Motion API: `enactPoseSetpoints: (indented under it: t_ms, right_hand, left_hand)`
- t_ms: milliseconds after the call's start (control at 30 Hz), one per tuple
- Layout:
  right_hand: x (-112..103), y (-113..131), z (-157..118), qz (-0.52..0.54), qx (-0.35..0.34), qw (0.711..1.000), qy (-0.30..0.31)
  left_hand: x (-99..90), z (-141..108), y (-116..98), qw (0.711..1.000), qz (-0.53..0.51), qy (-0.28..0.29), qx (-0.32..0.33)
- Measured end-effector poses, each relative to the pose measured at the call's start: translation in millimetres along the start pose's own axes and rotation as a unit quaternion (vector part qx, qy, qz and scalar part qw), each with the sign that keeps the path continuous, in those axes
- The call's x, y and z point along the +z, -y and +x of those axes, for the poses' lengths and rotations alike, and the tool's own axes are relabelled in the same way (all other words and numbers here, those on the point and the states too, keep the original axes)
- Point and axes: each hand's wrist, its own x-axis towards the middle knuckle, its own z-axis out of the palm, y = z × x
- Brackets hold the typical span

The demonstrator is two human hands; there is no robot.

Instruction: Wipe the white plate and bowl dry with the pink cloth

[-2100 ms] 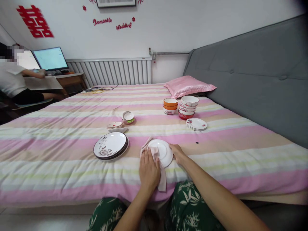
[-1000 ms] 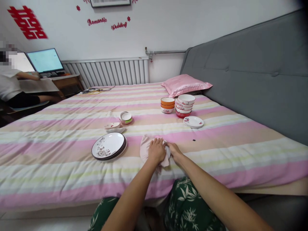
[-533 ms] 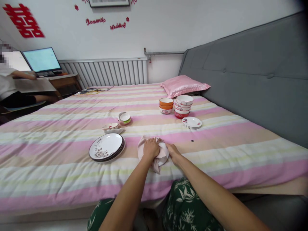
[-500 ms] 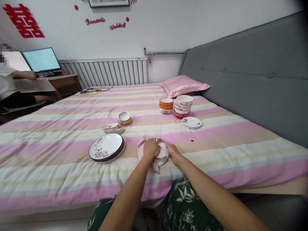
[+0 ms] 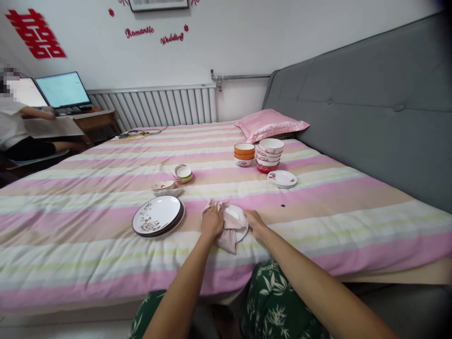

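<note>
Red "Romantic" and "Wedding" stickers on the wall [image 5: 247, 42]

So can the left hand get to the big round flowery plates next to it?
Probably yes. The left hand presses a pink cloth, and only bare striped bedding lies between it and the stack of flowery plates.

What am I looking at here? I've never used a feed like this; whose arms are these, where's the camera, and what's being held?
The camera sits on a person's head, looking forward and down, so the two bare arms are their own. The left hand presses a pale pink cloth onto a small white plate; the right hand steadies that plate's edge. All of it lies on a striped bed. To the left is a stack of larger plates; farther back, small dishes, stacked bowls and saucers. Another person sits at a desk, far left.
</note>
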Motion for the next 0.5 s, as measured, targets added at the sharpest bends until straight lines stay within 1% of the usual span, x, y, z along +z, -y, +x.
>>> enactPoseSetpoints:
  t_ms: [200, 367, 500]
  right_hand:
    - [-0.1, 1.3, -1.3, -0.001, 0.019, 1.000, 0.002]
    - [0.1, 3.2, -3.4, 0.009, 0.034, 0.999, 0.009]
    - [0.0, 4.1, -4.4, 0.027, 0.052, 0.998, 0.007]
  left_hand:
    - [3.5, -8.0, 11.5, 0.999, -0.040, -0.035, 0.000]
    - [2.6, -16.1, 12.7, 0.997, -0.050, -0.061, 0.009]
    - [3.7, -26.6, 13.1, 0.996, -0.042, -0.081, 0.000]
